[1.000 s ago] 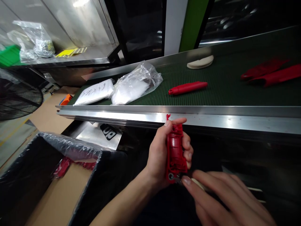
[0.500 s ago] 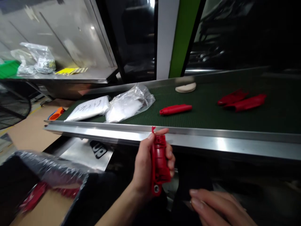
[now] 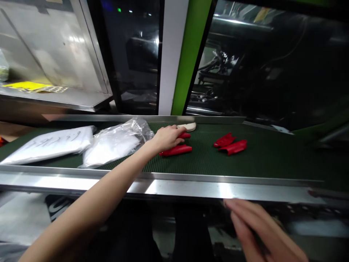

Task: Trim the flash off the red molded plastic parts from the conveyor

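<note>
Head view, and from where I'm standing the biggest thing going is the dark green conveyor belt (image 3: 201, 162), ribbed on top and running right across, with a metal rail (image 3: 191, 187) along its near side. Behind it there's a machine frame with a bright green upright (image 3: 188, 54), then a steel bench (image 3: 89, 100) off to the left. Next size down: a white packet (image 3: 51, 143) with black scribble on it, lying on the belt, and a clear plastic bag (image 3: 111, 145) with white stuff inside, right next to it. Now the hands. Right hand (image 3: 261, 225) is up on the near side of the rail, fingers bunched together but blurry, so can't tell if it's got anything. Left hand (image 3: 167, 137) is stretched over the belt, fingers bent at the far red piece (image 3: 185, 135); honestly can't tell whether it's gripped or just touched. The near red piece (image 3: 178, 150) lies on the belt just this side of it. Two more red shells (image 3: 234, 147) sit together further right. Smallest is an off-white pad (image 3: 188, 126), just behind the fingers.
</note>
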The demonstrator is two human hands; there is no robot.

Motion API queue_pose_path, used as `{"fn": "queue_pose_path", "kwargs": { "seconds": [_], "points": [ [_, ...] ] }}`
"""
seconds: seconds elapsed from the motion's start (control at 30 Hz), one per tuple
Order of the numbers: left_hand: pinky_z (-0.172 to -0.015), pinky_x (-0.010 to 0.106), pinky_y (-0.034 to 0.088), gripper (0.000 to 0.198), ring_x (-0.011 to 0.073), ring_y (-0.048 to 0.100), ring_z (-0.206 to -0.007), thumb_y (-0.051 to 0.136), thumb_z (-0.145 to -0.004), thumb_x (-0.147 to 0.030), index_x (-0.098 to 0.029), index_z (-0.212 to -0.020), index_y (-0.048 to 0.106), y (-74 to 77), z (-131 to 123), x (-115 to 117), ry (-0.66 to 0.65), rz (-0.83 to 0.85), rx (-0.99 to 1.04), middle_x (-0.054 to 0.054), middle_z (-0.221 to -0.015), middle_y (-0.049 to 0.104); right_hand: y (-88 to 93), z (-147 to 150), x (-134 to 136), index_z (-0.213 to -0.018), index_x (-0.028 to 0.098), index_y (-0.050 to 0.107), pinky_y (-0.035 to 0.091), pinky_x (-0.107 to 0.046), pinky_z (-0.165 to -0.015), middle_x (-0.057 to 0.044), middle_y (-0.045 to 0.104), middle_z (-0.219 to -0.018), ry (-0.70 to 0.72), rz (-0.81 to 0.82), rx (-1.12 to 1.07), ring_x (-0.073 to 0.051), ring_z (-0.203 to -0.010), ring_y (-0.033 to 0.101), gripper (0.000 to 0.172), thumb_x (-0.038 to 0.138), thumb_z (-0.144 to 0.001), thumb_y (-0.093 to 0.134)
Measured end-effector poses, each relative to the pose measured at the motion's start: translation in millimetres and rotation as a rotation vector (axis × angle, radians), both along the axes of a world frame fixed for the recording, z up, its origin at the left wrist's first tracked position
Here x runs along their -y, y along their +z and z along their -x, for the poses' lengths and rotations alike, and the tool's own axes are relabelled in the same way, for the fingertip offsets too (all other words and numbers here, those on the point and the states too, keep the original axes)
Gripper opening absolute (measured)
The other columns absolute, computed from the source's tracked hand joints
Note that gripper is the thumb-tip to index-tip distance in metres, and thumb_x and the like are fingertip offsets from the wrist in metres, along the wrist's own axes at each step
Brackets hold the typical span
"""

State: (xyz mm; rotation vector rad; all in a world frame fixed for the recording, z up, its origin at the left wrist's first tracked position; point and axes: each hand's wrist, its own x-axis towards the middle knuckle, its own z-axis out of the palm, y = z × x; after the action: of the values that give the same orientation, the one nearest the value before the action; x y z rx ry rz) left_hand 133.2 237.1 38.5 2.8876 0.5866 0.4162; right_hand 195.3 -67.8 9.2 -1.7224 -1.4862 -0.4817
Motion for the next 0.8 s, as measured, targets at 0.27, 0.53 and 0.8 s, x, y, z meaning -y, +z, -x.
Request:
{"fn": "queue_pose_path", "kwargs": {
  "seconds": [0.27,0.53,0.8],
  "points": [
    [-0.086,0.043,0.049,0.039,0.0236,0.060,-0.096,0.045,-0.096,-0.044,-0.016,-0.120,0.055,-16.2,-6,-4,-0.048,0.016,-0.026,0.011,-0.110,0.060,33.4,-98,-50,-0.114,0.030,0.060,0.045,-0.033,-0.067,0.002,0.065,-0.109,-0.445,0.264,0.065,-0.017,-0.081,0.062,0.028,0.041,-0.090,0.050],
    [-0.083,0.042,0.047,0.036,0.0299,0.055,-0.104,0.044,-0.094,-0.043,-0.018,-0.114,0.061,-8.1,18,9,-0.064,-0.085,0.005,0.014,-0.117,0.055,24.9,-120,-73,-0.111,0.024,0.062,0.047,-0.036,-0.080,-0.004,0.065,-0.113,-0.200,0.586,0.048,-0.023,-0.099,0.061,0.031,0.030,-0.090,0.040],
    [-0.080,0.043,0.050,0.028,0.0315,0.059,-0.095,0.064,-0.081,-0.028,-0.012,-0.104,0.064,-16.5,28,33,-0.069,-0.105,0.025,0.014,-0.100,0.064,30.0,-108,-112,-0.116,0.031,0.064,0.051,-0.029,-0.087,0.000,0.066,-0.109,0.231,0.776,0.052,-0.016,-0.099,0.063,0.030,0.037,-0.091,0.049]
  ]
}}
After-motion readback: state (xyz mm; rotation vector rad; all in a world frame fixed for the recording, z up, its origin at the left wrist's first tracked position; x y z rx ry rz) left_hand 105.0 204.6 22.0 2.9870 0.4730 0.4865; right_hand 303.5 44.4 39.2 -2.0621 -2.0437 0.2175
